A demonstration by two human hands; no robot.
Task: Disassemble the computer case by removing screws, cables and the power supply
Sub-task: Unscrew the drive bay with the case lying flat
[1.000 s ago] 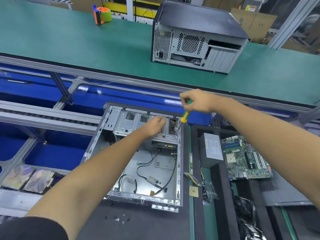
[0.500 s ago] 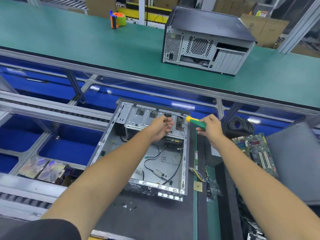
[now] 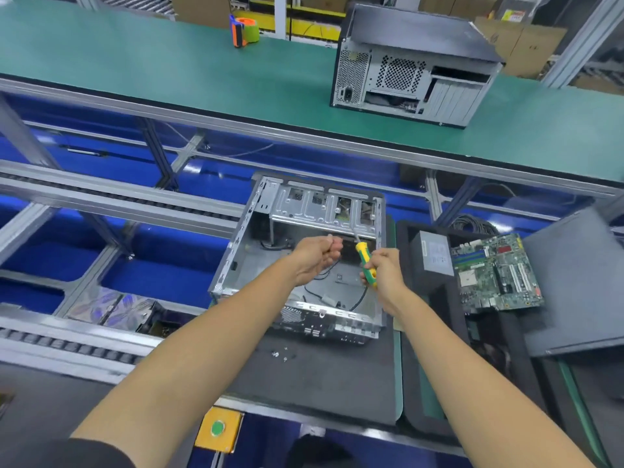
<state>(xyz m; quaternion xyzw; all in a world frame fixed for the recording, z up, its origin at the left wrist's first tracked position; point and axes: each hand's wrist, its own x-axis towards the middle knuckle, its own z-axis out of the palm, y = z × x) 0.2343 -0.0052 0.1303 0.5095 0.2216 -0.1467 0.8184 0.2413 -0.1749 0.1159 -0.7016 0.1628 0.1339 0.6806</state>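
An open silver computer case (image 3: 236, 251) lies on a dark mat (image 3: 324, 376), with loose black cables (image 3: 359, 298) on its floor and a drive cage (image 3: 324, 211) at its far end. Above the case my right hand (image 3: 385, 271) grips a yellow-green screwdriver (image 3: 366, 261), whose tip points up toward the drive cage. My left hand (image 3: 319, 255) hovers over the case with its fingers curled, apparently pinching something small; what it is I cannot make out. A removed power supply (image 3: 435, 256) and a motherboard (image 3: 496, 271) lie to the right.
A few loose screws (image 3: 280, 354) lie on the mat in front of the case. A grey side panel (image 3: 574, 285) rests at the right. A second case (image 3: 412, 65) and a tape dispenser (image 3: 244, 30) stand on the green conveyor (image 3: 169, 72). Blue bins sit left.
My right hand has dropped from the case's far right corner to above its middle, turning the screwdriver tip-up. My left hand has pulled back from the drive cage, fingers curled.
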